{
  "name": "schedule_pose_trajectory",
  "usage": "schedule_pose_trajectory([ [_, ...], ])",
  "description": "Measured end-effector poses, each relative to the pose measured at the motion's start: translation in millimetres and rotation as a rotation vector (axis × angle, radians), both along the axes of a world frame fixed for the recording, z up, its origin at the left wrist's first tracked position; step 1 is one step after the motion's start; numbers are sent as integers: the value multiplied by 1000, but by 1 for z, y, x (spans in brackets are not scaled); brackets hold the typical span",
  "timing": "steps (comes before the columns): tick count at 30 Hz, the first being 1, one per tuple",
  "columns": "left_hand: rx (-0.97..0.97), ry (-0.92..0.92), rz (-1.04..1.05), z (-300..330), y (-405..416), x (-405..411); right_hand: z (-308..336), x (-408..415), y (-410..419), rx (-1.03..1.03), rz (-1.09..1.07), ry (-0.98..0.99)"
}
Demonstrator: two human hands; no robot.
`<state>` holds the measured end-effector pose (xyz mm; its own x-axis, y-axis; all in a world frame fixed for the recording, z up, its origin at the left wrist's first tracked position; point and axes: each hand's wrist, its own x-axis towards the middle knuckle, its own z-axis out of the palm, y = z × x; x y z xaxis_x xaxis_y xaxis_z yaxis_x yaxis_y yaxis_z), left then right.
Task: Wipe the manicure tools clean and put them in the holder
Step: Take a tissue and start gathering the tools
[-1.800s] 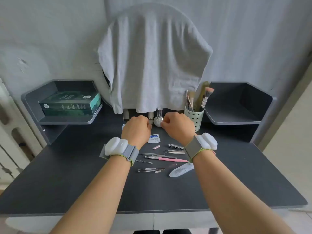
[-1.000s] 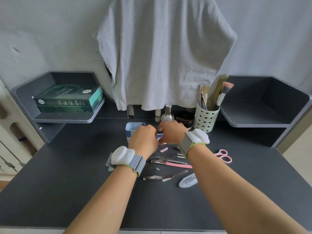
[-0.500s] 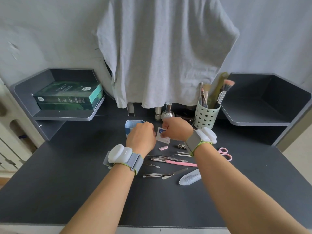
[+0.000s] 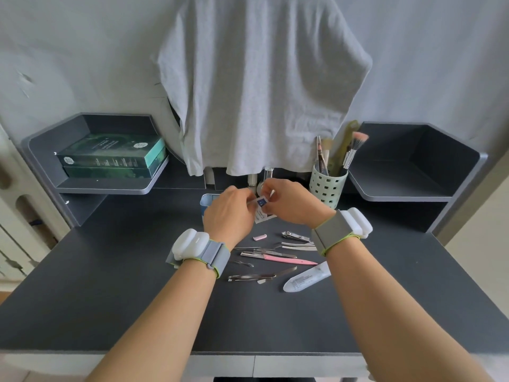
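Hands met above a dark grey counter [image 4: 110,285], both gripping one small white-and-blue wipe sachet [image 4: 261,209]. The left hand [image 4: 230,216] curled its fingers round the sachet's left edge, while the right hand [image 4: 292,202] pinched the upper right corner between thumb and fingertips. Each wrist carried a white device on a grey strap.

Just below the hands, the manicure tools lay loose on the counter: a silver nail clipper [image 4: 296,236] near the right wrist, a small pink oblong piece [image 4: 259,237] beneath the sachet, white-handled tweezers [image 4: 298,245], a pink-handled slim tool [image 4: 286,259], thin steel picks and a pair of steel tweezers [image 4: 252,277] closer to the person between the forearms, and a white plastic tube [image 4: 307,277] beside the right forearm.

A pale green perforated holder [image 4: 327,188], already stocked with makeup brushes, stood just beyond the right hand. A light blue box [image 4: 207,201] showed partly behind the left hand. A grey cloth [image 4: 261,78] hung on the wall beyond both hands, and stacked dark green boxes [image 4: 113,158] sat on a grey shelf well to the left of the left hand.
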<state>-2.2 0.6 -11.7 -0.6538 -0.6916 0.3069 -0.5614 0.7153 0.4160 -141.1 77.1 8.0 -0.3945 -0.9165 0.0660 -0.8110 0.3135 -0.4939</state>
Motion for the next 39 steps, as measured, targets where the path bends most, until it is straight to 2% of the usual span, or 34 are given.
schedule_pose_trajectory([
  [8, -111, -28, -41, 12, 12, 5, 6, 12, 14, -101, -87, 112],
  [13, -99, 39, -61, 19, 18, 7, 4, 18, 21, -127, -91, 126],
  [19, -146, 37, -37, 21, 28, 9, 0, 25, 28, -194, -152, 202],
  [31, -194, 123, -18, 22, 39, 13, -10, 31, 26, -370, -281, -54],
  [39, -179, 128, -9, 25, 41, 16, -9, 32, 22, -343, -318, -27],
])
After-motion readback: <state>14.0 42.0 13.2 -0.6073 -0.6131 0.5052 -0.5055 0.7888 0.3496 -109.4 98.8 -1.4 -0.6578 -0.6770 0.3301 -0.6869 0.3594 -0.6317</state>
